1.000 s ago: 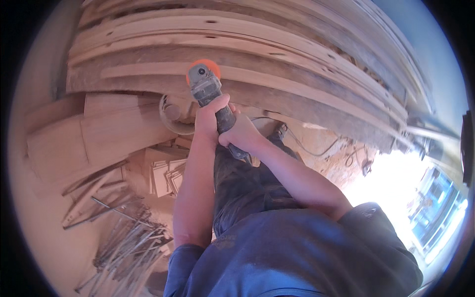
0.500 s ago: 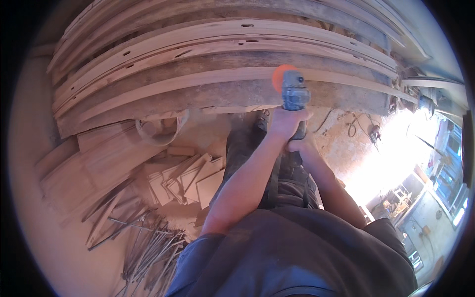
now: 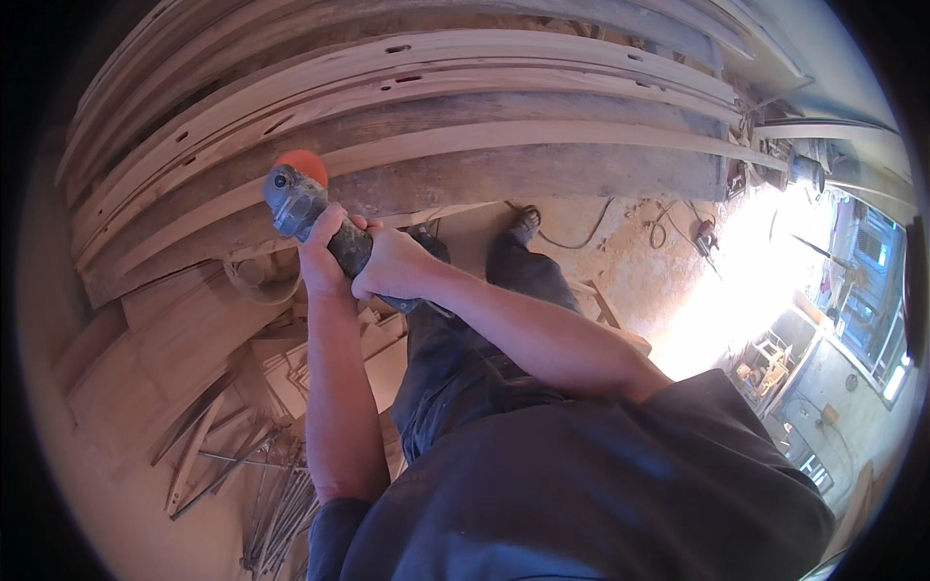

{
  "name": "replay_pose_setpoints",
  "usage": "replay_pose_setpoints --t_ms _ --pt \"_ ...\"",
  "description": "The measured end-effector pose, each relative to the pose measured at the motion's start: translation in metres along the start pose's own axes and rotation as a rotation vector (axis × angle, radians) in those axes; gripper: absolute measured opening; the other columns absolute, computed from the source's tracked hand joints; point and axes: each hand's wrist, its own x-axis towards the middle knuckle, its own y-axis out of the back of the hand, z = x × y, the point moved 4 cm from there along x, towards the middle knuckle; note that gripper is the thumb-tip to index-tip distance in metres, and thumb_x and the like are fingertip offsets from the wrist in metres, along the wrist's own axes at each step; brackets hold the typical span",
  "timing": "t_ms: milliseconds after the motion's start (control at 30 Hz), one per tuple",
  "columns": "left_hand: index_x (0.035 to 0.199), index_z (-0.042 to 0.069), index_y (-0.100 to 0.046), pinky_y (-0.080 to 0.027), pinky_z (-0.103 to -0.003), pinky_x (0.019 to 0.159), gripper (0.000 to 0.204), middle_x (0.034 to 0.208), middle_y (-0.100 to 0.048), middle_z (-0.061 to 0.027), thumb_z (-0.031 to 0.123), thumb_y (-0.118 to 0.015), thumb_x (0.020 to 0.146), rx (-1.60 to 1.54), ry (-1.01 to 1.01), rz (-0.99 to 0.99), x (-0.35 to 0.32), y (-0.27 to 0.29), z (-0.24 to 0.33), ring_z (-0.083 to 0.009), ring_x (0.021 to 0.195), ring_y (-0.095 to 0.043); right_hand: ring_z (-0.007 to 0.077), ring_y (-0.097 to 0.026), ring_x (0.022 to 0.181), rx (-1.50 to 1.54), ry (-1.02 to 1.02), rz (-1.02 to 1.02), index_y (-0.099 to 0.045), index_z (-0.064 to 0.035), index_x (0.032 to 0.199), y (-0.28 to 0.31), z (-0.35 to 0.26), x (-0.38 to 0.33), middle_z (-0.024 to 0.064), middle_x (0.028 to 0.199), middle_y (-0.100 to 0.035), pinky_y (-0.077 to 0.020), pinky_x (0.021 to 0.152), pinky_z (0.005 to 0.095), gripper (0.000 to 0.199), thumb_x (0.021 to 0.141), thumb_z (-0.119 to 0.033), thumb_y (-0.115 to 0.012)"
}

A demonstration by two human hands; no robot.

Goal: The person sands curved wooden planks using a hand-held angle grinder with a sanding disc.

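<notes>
Swung left along the planks [image 3: 484,145] since before. Grey angle grinder [image 3: 295,198], orange disc; clasped tight by left hand [image 3: 325,257] and right hand [image 3: 392,271].

Grinder [image 3: 308,215] body mostly covered by left hand [image 3: 323,259] and right hand [image 3: 395,271]; orange disc [image 3: 302,165] half hidden behind the head, contact with the plank [image 3: 504,145] impossible to tell. Floor by the doorway [image 3: 746,281] washed out by glare. Scrap sticks [image 3: 281,504] cut off at lower edge
</notes>
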Motion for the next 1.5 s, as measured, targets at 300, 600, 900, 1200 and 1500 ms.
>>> replay_pose_setpoints --t_ms 300,600,900,1200,1500 --pt "0.096 0.0 -0.065 -0.058 -0.043 0.08 0.019 0.084 -0.068 -0.0163 0.018 -0.07 0.09 0.083 0.175 -0.033 -0.024 -0.107 -0.141 -0.03 0.079 -0.068 0.0195 -0.072 0.079 0.129 -0.05 0.125 -0.057 0.0048 0.131 0.12 0.108 -0.086 0.0113 0.091 -0.074 -0.0578 0.072 0.033 0.078 0.06 -0.014 -0.081" --pt "0.089 0.002 -0.069 -0.055 -0.036 0.063 0.02 0.076 -0.069 -0.0093 0.012 -0.082 0.078 0.308 0.209 -0.23 -0.059 -0.274 -0.303 -0.0214 0.065 -0.068 0.0176 -0.067 0.078 0.492 -0.108 0.312 -0.063 -0.002 0.107 0.254 0.257 -0.196 0.0062 0.087 -0.068 -0.0548 0.071 0.031 0.048 0.06 -0.002 -0.071" --pt "0.094 0.001 -0.072 -0.056 -0.037 0.073 0.029 0.085 -0.072 -0.0107 0.026 -0.081 0.082 0.43 0.142 -0.216 -0.042 -0.235 -0.273 -0.0224 0.074 -0.069 0.0179 -0.067 0.072 0.371 0.118 0.369 -0.066 -0.0024 0.105 0.227 0.229 -0.16 0.0058 0.08 -0.068 -0.0553 0.069 0.0316 0.044 0.062 -0.006 -0.073" --pt "0.091 0.001 -0.067 -0.057 -0.042 0.083 0.017 0.085 -0.071 -0.0157 0.018 -0.068 0.091 0.165 0.174 -0.145 -0.038 -0.186 -0.218 -0.0284 0.083 -0.07 0.0218 -0.073 0.084 0.158 -0.081 0.196 -0.067 0.0051 0.104 0.202 0.167 -0.133 0.0155 0.09 -0.074 -0.0579 0.079 0.0338 0.055 0.057 -0.02 -0.081" --pt "0.123 0.002 -0.068 -0.052 -0.046 0.095 0.047 0.114 -0.072 -0.0152 0.019 -0.081 0.081 1.329 -0.186 -0.367 -0.06 -0.264 -0.249 -0.0356 0.105 -0.068 0.0218 -0.068 0.074 0.879 -0.104 0.537 -0.067 0.0021 0.099 0.281 0.276 -0.238 0.0097 0.082 -0.069 -0.0551 0.07 0.0335 0.039 0.062 -0.008 -0.073"
